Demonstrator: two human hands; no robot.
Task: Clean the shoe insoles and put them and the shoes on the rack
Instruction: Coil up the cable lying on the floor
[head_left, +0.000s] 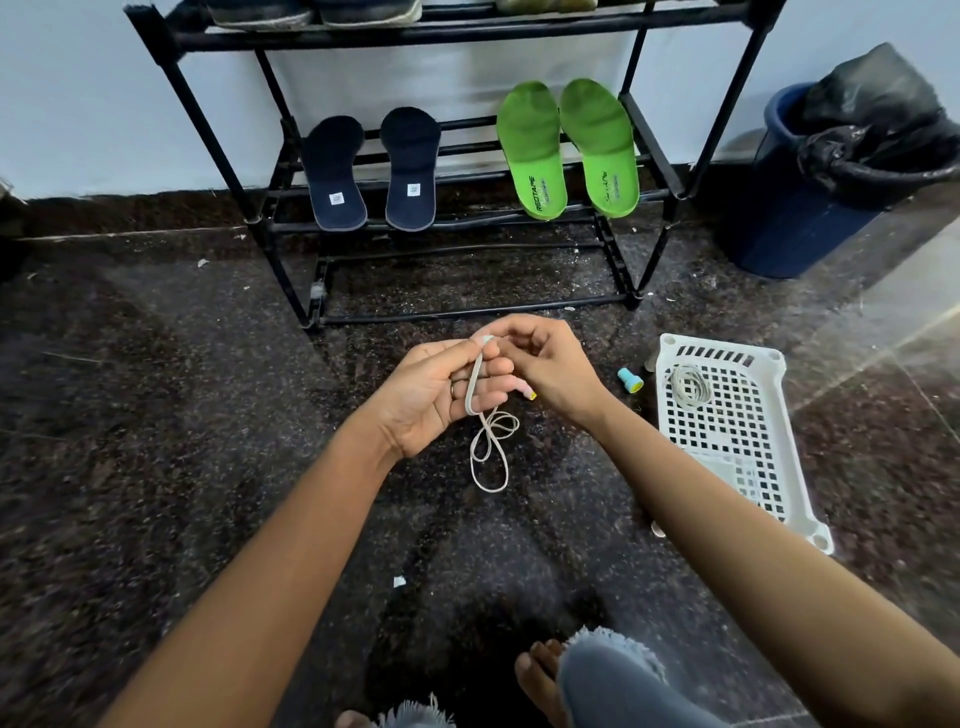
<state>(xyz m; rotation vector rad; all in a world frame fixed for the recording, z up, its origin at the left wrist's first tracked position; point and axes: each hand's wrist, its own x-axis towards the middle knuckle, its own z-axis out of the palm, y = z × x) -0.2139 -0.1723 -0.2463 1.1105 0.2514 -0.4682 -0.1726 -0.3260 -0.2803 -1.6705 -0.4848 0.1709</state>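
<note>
two dark insoles (334, 174) and two green insoles (530, 150) on one rack (644, 130), two laces (488, 447), one basket (800, 467), one bin (789, 218).

Glossy speckled stone floor (156, 415), perforated plastic tray (737, 431) — matt

We're in a home, down at floor level in a plain corner: dark speckled stone floor (156, 415) meeting a pale painted wall (78, 104). A black shoe rack (670, 156) stands against it with insoles propped on a shelf, a lined blue bin (789, 223) beside it, a white plastic basket (800, 467) on the floor.
</note>
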